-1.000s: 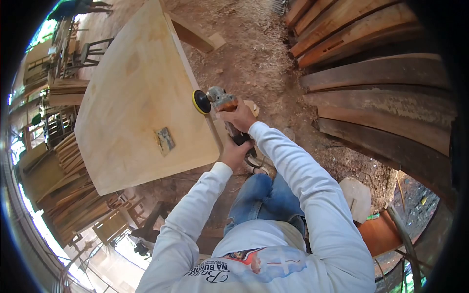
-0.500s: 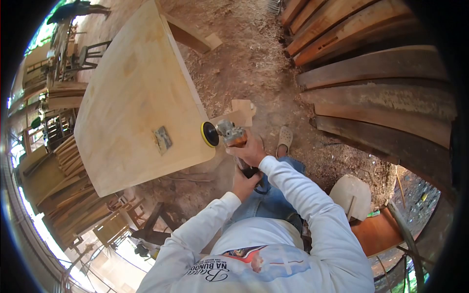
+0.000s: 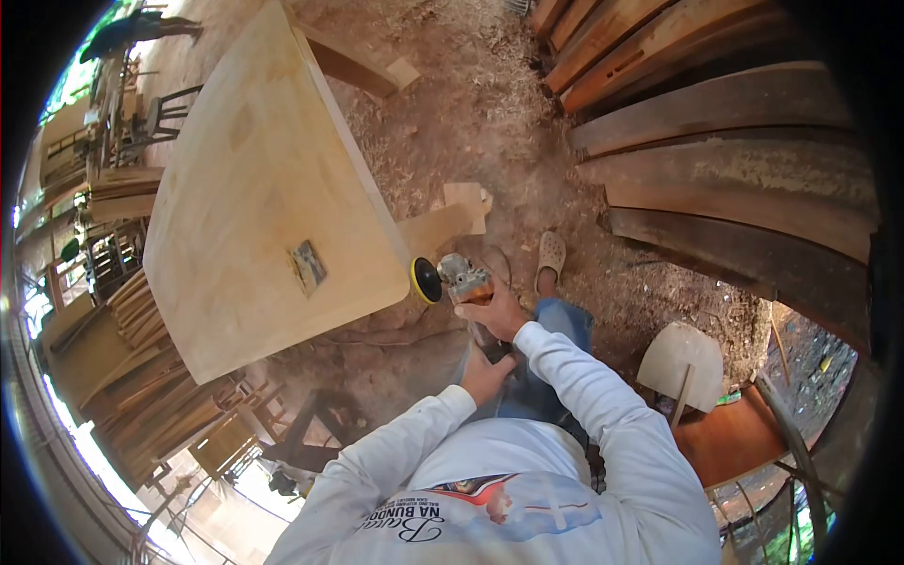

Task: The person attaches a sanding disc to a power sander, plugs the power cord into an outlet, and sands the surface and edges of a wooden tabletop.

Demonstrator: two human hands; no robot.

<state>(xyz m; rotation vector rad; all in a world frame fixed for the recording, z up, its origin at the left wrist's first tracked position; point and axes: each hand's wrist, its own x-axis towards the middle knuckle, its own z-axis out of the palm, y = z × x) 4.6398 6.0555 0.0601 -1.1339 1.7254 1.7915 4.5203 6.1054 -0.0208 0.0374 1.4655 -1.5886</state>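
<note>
An angle grinder point(image 3: 461, 274) with a round black-and-yellow sanding pad point(image 3: 427, 281) is in both my hands. My right hand point(image 3: 499, 311) wraps around its orange front body, just behind the metal gear head. Lower down, my left hand point(image 3: 486, 372) grips the dark rear of the tool. The pad stands on edge at the rounded near corner of a large pale wooden tabletop point(image 3: 273, 188). A worn, greyish rectangular patch or piece point(image 3: 307, 266) lies on the tabletop's surface.
Long dark planks point(image 3: 734, 198) are stacked to the right. More lumber point(image 3: 141, 377) lies at the left, near a dark stool point(image 3: 172, 113). A pale rounded board point(image 3: 680, 367) stands at lower right. Wood shavings cover the ground around my clog point(image 3: 551, 256). Another person point(image 3: 132, 33) is at far upper left.
The grinder and both hands have shifted slightly right and toward me. Its pad has moved along the tabletop's edge to the near rounded corner.
</note>
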